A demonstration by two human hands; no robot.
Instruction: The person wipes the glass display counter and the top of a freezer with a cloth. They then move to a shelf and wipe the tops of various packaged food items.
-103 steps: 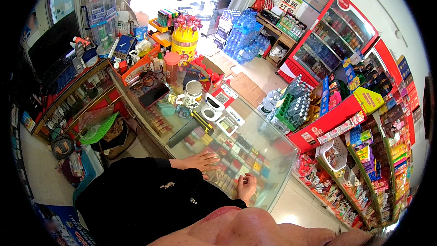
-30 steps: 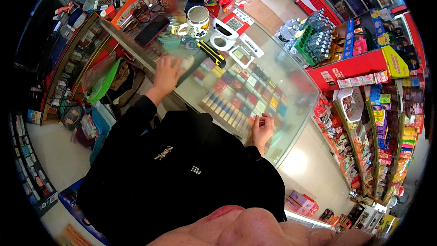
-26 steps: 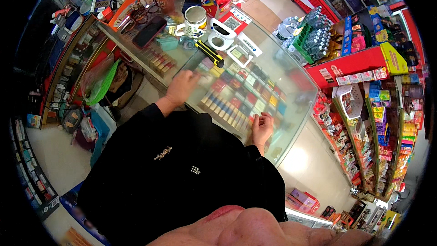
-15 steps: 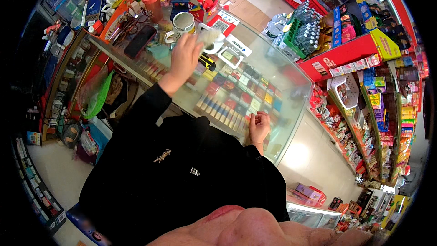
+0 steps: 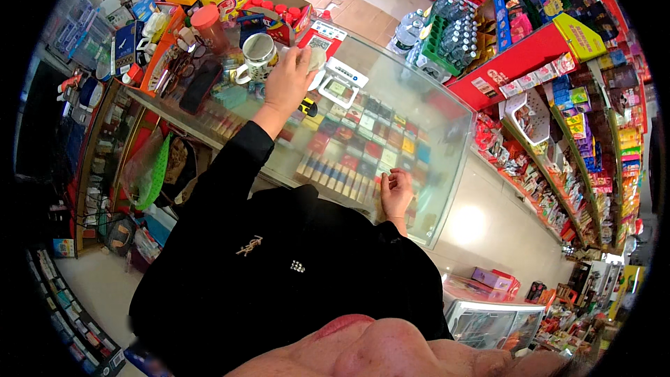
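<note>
The left hand (image 5: 289,80) is being stretched to the far side of the glass counter (image 5: 426,126), fingers closing on a small white object (image 5: 316,58); a mug (image 5: 257,56) is crowding its left; the right hand (image 5: 396,192), loosely curled and empty, is being rested at the near edge, bare glass lying between.

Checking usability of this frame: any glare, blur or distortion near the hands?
Head view: fisheye bends the glass counter edges; a bright glare spot on the floor beside the counter; left hand by the mug is slightly soft; right hand is sharp; black vignette rings the frame.
</note>
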